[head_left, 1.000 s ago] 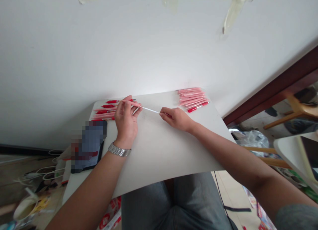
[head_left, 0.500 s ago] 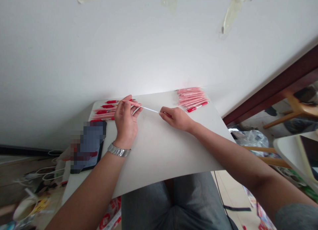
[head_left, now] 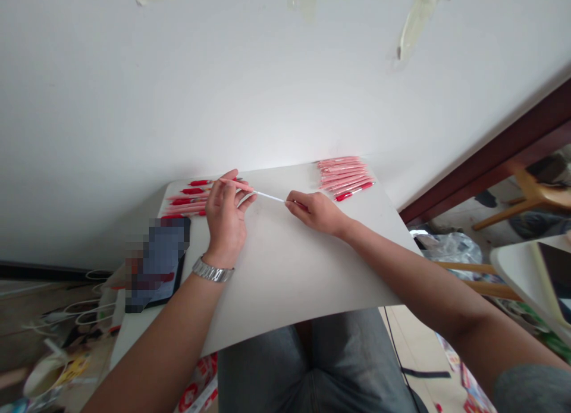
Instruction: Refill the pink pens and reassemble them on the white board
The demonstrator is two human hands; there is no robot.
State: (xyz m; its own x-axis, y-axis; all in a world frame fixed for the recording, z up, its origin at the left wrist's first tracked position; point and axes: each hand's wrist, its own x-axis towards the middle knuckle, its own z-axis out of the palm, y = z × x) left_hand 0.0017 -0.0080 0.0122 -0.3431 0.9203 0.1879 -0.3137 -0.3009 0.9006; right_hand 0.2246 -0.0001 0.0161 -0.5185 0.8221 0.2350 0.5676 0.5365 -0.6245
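My left hand (head_left: 226, 216), with a metal watch on its wrist, pinches a slim pink pen barrel (head_left: 241, 185) above the white table. From the barrel's right end a thin white pen refill (head_left: 270, 196) runs across to my right hand (head_left: 314, 212). The fingers of that hand are closed on the refill's other end, where a bit of red shows; the rest is hidden in the grip. Behind my left hand lie several red pens (head_left: 200, 182) and pink pieces (head_left: 187, 210), partly covered by it.
A stack of pink pen pieces (head_left: 343, 172) lies at the back right, with a red pen (head_left: 355, 191) at its near side. A dark tablet-like device (head_left: 176, 276), partly pixelated, rests at the table's left edge. The wall (head_left: 267, 91) stands directly behind the table (head_left: 307, 264).
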